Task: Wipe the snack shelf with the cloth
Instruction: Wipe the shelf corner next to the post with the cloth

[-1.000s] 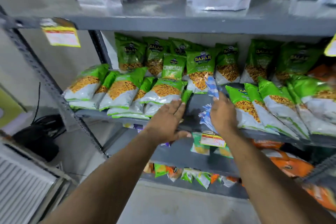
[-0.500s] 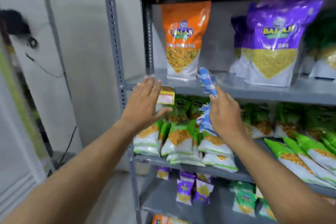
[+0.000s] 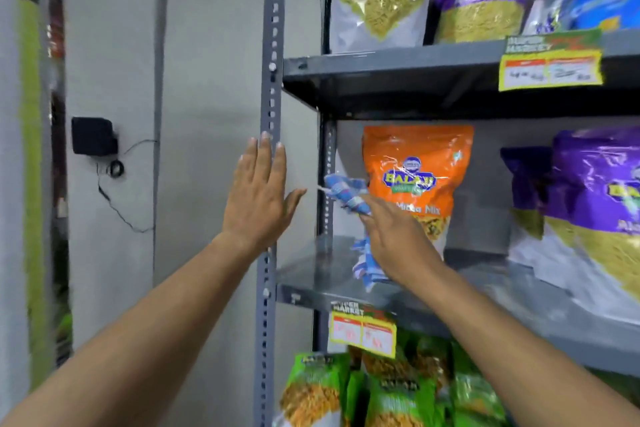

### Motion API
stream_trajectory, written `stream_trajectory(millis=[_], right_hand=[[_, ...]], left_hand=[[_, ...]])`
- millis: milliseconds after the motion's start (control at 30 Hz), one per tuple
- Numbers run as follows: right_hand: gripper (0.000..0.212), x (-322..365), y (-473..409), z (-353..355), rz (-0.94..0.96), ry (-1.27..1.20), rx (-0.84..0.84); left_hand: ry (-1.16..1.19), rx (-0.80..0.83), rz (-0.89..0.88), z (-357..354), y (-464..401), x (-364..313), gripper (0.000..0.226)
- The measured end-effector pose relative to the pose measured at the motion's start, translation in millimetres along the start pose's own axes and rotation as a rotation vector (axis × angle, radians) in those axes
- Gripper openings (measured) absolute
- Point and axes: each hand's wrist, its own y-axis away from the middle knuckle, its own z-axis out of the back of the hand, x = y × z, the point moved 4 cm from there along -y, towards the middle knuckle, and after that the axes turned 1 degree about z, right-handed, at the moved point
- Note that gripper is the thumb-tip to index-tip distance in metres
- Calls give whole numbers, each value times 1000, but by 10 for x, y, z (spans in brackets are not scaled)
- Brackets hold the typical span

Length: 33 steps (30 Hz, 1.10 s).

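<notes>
I had lifted both hands up from the green-packet tier, right hand [image 3: 398,239] gripping the cloth [image 3: 346,194] mid-frame, left hand [image 3: 259,198] spread empty, so this shelf [image 3: 311,274] awaited wiping.

- The grey shelf [image 3: 311,274] is bare at its left front corner; a hand fits there.
- An orange snack bag [image 3: 417,180] stands upright behind that gap, blocking the back.
- Purple bags [image 3: 595,204] crowd the right side.
- The slotted upright post [image 3: 268,305] bounds the left edge.
- The shelf above [image 3: 381,80] limits headroom.
</notes>
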Motion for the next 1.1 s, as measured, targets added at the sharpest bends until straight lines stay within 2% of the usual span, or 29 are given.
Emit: stream_trajectory(millis=[233,333,467,600,767,900,967,1033,1100], right_hand=[[34,-14,-466,-668,-40,51,71],[34,-126,-627,-848,-119,119,86],[36,-348,-862,-1129,-168,278,190],[24,-567,-1050,-1397,-236,332,282],[43,-693,-1276,-1667,-261,306,351],[24,-964,-1273,-1883,-344,323,406],[31,-1127,-1219,-2072,-366,379,573],[54,-1246,-1140,-2264,-368,491,771],[50,-1297,-1047,-2381,-354,534,852]], left_hand=[[35,-38,-12,-442,-180,293,96],[176,-134,-27,-573,-152,336,86],[284,-255,-86,-641,-164,379,68],[304,-321,-111,-696,-135,375,69],[244,-370,-205,-655,-122,319,76],[199,-404,-292,-687,-67,250,72],[200,-400,-262,-709,-77,277,76],[184,-377,-251,-710,-104,292,77],[170,-342,-250,-710,-112,285,76]])
